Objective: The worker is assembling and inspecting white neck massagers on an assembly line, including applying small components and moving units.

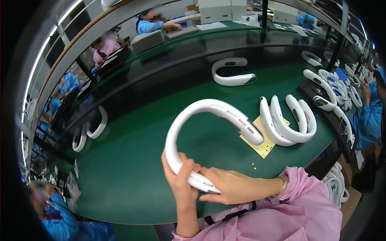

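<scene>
Pink garment (281, 217) — bunched right sleeve (300, 182) — thin silvery bangles (286, 185)

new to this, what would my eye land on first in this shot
Most likely the big white C-shaped band at the centre, its near end held in the left grip and right grip. To its right, a yellow dotted sheet stands out against the green table, partly under a cluster of similar white bands.
</scene>
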Action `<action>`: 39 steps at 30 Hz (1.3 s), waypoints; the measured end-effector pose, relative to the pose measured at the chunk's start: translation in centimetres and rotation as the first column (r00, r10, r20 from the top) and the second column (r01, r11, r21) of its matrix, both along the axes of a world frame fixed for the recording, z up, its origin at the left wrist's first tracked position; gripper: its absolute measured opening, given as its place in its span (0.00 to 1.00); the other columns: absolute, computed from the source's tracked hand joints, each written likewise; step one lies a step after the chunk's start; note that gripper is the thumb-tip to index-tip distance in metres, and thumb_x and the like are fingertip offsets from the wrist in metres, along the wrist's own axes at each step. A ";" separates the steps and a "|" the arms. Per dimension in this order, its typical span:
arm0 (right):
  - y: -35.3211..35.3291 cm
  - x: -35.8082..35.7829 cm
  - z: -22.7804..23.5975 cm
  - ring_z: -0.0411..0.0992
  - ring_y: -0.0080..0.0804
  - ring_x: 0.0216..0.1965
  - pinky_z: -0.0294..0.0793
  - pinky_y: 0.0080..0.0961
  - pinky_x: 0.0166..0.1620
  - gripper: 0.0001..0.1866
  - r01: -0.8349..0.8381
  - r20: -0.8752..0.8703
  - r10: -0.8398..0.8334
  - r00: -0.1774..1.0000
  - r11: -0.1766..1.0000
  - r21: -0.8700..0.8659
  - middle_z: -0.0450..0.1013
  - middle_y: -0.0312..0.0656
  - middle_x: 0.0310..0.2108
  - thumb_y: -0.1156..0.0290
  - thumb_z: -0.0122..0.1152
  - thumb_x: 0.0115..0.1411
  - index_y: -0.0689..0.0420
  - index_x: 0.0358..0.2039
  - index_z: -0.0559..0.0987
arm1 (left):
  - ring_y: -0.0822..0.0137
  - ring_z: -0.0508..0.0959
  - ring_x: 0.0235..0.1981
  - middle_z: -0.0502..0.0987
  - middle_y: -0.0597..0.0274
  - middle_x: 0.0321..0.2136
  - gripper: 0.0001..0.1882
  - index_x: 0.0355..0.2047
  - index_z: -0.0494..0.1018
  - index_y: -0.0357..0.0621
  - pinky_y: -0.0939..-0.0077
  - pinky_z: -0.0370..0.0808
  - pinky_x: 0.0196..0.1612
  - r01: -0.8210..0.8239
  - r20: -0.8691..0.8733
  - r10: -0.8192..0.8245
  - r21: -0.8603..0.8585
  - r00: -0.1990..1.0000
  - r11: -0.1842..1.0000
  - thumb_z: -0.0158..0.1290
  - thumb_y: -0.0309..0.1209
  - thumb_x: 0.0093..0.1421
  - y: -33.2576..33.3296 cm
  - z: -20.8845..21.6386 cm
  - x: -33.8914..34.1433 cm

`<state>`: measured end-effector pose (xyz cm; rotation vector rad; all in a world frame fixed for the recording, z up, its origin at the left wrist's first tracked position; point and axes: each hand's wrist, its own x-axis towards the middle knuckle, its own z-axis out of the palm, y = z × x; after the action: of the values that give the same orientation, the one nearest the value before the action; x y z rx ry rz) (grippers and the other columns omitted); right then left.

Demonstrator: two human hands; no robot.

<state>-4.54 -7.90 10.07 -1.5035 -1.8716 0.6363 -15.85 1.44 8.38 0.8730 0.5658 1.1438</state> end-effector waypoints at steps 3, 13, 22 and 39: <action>-0.9 2.5 2.1 0.70 0.48 0.40 0.72 0.35 0.40 0.21 0.070 0.070 -0.111 0.991 0.899 0.431 0.70 0.53 0.39 0.81 0.52 0.50 0.65 0.48 0.66 | 0.70 0.67 0.17 0.65 0.60 0.27 0.24 0.43 0.59 0.37 0.75 0.67 0.21 0.034 0.100 -0.023 -0.105 0.995 0.994 0.48 0.18 0.43 1.8 -0.8 -2.0; -1.3 7.5 -0.5 0.63 0.44 0.53 0.62 0.37 0.55 0.24 0.015 0.201 -0.188 0.961 0.764 0.645 0.65 0.47 0.49 0.77 0.63 0.44 0.55 0.44 0.71 | 0.68 0.70 0.22 0.69 0.56 0.32 0.29 0.53 0.58 0.34 0.74 0.70 0.23 0.417 0.248 -0.348 -0.335 0.904 0.845 0.46 0.29 0.49 3.8 -3.6 -4.8; -0.3 7.0 1.2 0.65 0.23 0.31 0.65 0.19 0.35 0.19 0.408 -0.510 -0.194 0.838 0.844 0.348 0.65 0.39 0.30 0.78 0.63 0.44 0.60 0.36 0.67 | 0.59 0.61 0.56 0.57 0.54 0.58 0.45 0.61 0.51 0.41 0.59 0.58 0.58 0.206 -0.430 -0.072 0.274 0.900 0.939 0.43 0.63 0.54 1.5 -2.0 -3.7; 1.7 8.0 3.3 0.66 0.18 0.28 0.70 0.18 0.30 0.25 0.073 -0.810 -0.355 0.466 0.928 -0.365 0.64 0.34 0.27 0.44 0.46 0.60 0.56 0.37 0.62 | 0.75 0.62 0.15 0.64 0.63 0.22 0.34 0.37 0.63 0.35 0.85 0.62 0.16 0.181 -0.010 -0.192 -0.278 0.981 0.943 0.38 0.60 0.59 2.3 -1.4 -1.8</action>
<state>3.46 -6.18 13.41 -1.1646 -0.7805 1.2883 -17.66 3.76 7.00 0.6912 0.6414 0.8538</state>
